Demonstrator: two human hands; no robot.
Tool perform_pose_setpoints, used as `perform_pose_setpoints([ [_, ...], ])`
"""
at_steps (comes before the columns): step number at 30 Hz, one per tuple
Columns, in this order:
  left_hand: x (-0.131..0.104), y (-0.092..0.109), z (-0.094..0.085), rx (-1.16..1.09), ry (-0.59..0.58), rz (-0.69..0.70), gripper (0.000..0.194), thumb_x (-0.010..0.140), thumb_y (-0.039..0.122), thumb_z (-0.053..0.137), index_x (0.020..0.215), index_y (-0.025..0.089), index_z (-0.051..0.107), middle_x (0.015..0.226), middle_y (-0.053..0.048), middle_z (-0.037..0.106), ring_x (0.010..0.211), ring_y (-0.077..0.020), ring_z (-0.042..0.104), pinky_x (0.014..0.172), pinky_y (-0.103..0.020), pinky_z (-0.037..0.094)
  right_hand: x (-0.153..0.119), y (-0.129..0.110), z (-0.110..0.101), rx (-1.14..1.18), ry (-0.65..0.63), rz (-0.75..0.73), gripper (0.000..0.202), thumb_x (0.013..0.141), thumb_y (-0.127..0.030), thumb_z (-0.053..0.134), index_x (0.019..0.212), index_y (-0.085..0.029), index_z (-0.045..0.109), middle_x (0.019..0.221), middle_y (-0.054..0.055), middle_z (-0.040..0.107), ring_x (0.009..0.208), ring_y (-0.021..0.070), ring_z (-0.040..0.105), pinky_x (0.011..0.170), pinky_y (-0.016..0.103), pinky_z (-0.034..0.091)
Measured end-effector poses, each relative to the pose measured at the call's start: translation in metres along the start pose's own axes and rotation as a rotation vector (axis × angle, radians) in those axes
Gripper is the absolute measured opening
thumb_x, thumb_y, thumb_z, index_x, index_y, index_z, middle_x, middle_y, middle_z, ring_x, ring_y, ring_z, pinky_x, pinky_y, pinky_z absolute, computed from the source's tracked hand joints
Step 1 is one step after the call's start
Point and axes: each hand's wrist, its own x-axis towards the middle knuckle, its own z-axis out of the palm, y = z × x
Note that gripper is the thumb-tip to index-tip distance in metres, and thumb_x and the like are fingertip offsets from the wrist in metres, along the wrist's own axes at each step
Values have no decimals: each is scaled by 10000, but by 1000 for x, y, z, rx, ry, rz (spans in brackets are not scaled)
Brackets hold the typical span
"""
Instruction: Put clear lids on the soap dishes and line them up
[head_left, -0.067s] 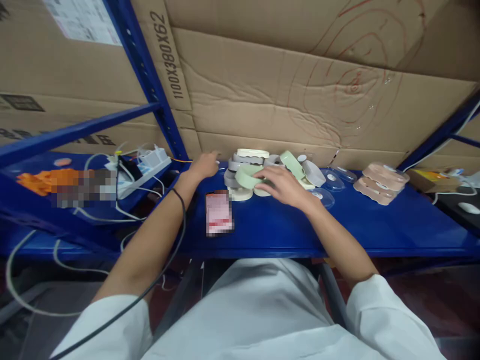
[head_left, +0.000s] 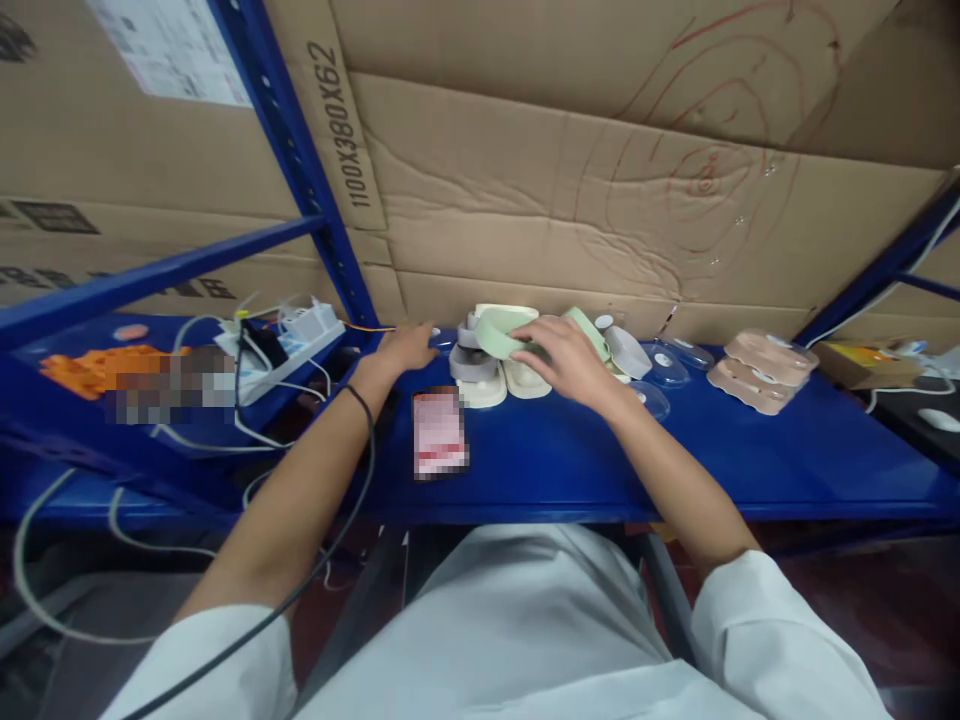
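Between the thumb and fingers of my right hand [head_left: 562,358] is a light green plastic dish [head_left: 493,334], tilted above a pile of similar pieces. Under and behind it lie a grey dish [head_left: 474,367] and cream dishes [head_left: 484,391]. My left hand [head_left: 407,347] rests at the back left of the blue shelf [head_left: 570,455], fingers spread, beside a small clear lid [head_left: 442,337]. Right of my right hand are another green dish [head_left: 589,332], a pale grey dish [head_left: 628,352] and several clear lids [head_left: 667,366] with white round stickers.
A phone [head_left: 439,432] lies in front of the pile. Stacked brownish-pink trays [head_left: 763,370] stand at the right. A power strip [head_left: 296,340] with cables and orange pieces [head_left: 105,368] are at the left. A cardboard wall [head_left: 525,200] closes the back; a black cable [head_left: 360,480] crosses my left arm.
My right hand has lifted the green dish slightly and tilted it more. My left hand has drawn back a little to the left. The view has shifted slightly.
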Motion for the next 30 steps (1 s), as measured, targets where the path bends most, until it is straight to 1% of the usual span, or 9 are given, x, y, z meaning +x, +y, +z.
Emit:
perform_pose_setpoints([
  [3, -3, -4, 6, 61, -110, -58, 676, 823, 430, 804, 1447, 231, 635, 1526, -198, 623, 1381, -432, 606, 1115, -543, 498, 33, 14, 5, -165, 20, 90, 273, 1102, -310, 528, 1305, -197, 671, 1305, 132, 733, 1268, 312, 623, 1050, 436, 356],
  [6, -3, -1, 9, 95, -147, -89, 696, 828, 460, 818, 1467, 261, 625, 1583, -204, 566, 1441, -466, 541, 1135, -609, 461, 65, 31, 17, -279, -53, 190, 292, 1088, -235, 508, 1320, -167, 671, 1344, 157, 714, 1291, 324, 610, 1058, 451, 341],
  [8, -3, 0, 10, 108, -155, -106, 689, 817, 477, 836, 1447, 275, 644, 1578, -202, 563, 1466, -481, 505, 1140, -628, 450, 77, 41, 24, -309, -100, 242, 314, 1083, -211, 490, 1335, -155, 670, 1363, 168, 707, 1305, 328, 605, 1067, 464, 342],
  [10, -4, -2, 11, 106, -162, -129, 701, 797, 507, 855, 1430, 281, 656, 1556, -200, 575, 1438, -476, 533, 1112, -602, 482, 79, 49, 28, -330, -109, 278, 350, 1080, -204, 472, 1374, -162, 656, 1390, 176, 696, 1323, 336, 595, 1086, 487, 341],
  [13, -5, -5, 13, 77, -162, -146, 698, 813, 500, 848, 1438, 271, 637, 1474, -174, 646, 1313, -393, 657, 1062, -476, 539, 61, 58, 27, -372, -51, 338, 426, 1075, -259, 491, 1480, -174, 595, 1455, 193, 656, 1344, 364, 576, 1118, 532, 346],
  [15, -6, -7, 14, 56, -139, -142, 619, 868, 437, 805, 1432, 254, 630, 1417, -158, 696, 1274, -350, 690, 1055, -418, 542, 40, 65, 23, -401, -11, 405, 493, 1067, -332, 528, 1528, -160, 554, 1514, 210, 609, 1374, 392, 550, 1138, 561, 354],
  [20, -10, -5, 12, 31, -41, -136, 391, 989, 301, 643, 1368, 208, 660, 1354, -173, 740, 1277, -341, 699, 1062, -408, 531, -12, 86, 21, -395, -16, 654, 697, 1035, -479, 584, 1613, -114, 445, 1623, 239, 501, 1441, 439, 510, 1161, 613, 395],
  [25, -16, 2, 4, 14, 62, -150, 366, 1059, 324, 504, 1342, 167, 675, 1282, -191, 764, 1234, -357, 715, 1064, -449, 531, -36, 105, 29, -239, -5, 689, 681, 1044, -517, 535, 1585, -104, 503, 1561, 214, 588, 1421, 389, 569, 1151, 519, 465],
  [30, -19, 13, -6, -46, 166, -150, 398, 1094, 342, 419, 1324, 173, 697, 1292, -168, 767, 1241, -352, 709, 1076, -458, 530, -40, 112, 28, -202, 48, 693, 470, 1046, -395, 502, 1410, -162, 687, 1297, 158, 771, 1193, 347, 719, 1030, 445, 538],
])
